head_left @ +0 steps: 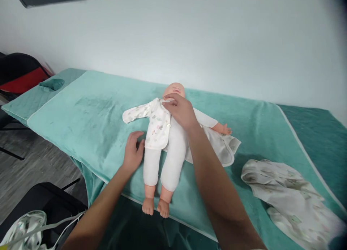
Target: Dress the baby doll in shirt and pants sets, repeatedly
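Note:
A baby doll [174, 165] with a white cloth body lies on its back, feet toward me. Its left-of-picture arm and side are covered by a white printed jacket [159, 128]; the jacket's other half lies spread open beneath the bare-handed arm at the right. My right hand [180, 110] is over the doll's upper chest, thumb and fingers close together at the jacket's collar; whether cloth is between them is hard to see. My left hand [134, 150] rests beside the doll's hip at the jacket's lower edge, fingers curved and apart, holding nothing.
The doll lies on a bed with a green cover [94, 109], against a white wall. A crumpled printed cloth [290, 203] lies at the right. Black chairs [51, 203] stand at the left, one bearing a shiny bag [25, 228] and cables.

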A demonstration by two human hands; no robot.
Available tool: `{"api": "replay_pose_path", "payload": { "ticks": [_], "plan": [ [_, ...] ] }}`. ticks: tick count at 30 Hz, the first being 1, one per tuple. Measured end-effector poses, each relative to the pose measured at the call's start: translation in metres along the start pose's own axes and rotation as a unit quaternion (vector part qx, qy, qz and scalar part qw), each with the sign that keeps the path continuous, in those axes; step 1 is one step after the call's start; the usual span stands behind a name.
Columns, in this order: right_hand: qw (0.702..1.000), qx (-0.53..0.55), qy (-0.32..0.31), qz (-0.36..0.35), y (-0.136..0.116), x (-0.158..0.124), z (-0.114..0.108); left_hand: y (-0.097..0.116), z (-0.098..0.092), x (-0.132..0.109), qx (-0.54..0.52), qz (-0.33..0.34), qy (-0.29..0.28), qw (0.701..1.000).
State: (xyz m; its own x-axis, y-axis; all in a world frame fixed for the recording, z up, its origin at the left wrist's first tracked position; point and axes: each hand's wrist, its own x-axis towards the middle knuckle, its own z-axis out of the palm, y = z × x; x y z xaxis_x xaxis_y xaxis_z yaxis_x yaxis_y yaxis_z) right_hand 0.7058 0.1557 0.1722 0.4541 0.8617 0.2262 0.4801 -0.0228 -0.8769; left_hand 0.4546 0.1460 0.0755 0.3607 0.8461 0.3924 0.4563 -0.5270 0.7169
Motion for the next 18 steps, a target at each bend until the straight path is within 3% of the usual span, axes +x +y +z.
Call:
{"api": "replay_pose_path", "payload": {
  "ticks": [3, 9, 14, 18],
  "plan": [
    [1.0, 0.002, 0.004, -0.003, 0.004, -0.005, 0.005, -0.021, 0.003, 0.035, 0.122, 0.015, 0.055, 0.991],
    [0.986, 0.166, -0.012, -0.011, 0.006, -0.016, 0.006, -0.054, 0.005, 0.101, 0.24, -0.071, -0.014, 0.968],
    [0.977, 0.211, 0.0, -0.032, 0.003, -0.019, 0.008, -0.075, -0.007, 0.123, 0.312, -0.01, -0.053, 0.949],
    [0.977, 0.213, -0.013, -0.015, 0.003, -0.021, 0.002, -0.08, -0.013, 0.125, 0.319, -0.027, -0.019, 0.947]
  ]
}}
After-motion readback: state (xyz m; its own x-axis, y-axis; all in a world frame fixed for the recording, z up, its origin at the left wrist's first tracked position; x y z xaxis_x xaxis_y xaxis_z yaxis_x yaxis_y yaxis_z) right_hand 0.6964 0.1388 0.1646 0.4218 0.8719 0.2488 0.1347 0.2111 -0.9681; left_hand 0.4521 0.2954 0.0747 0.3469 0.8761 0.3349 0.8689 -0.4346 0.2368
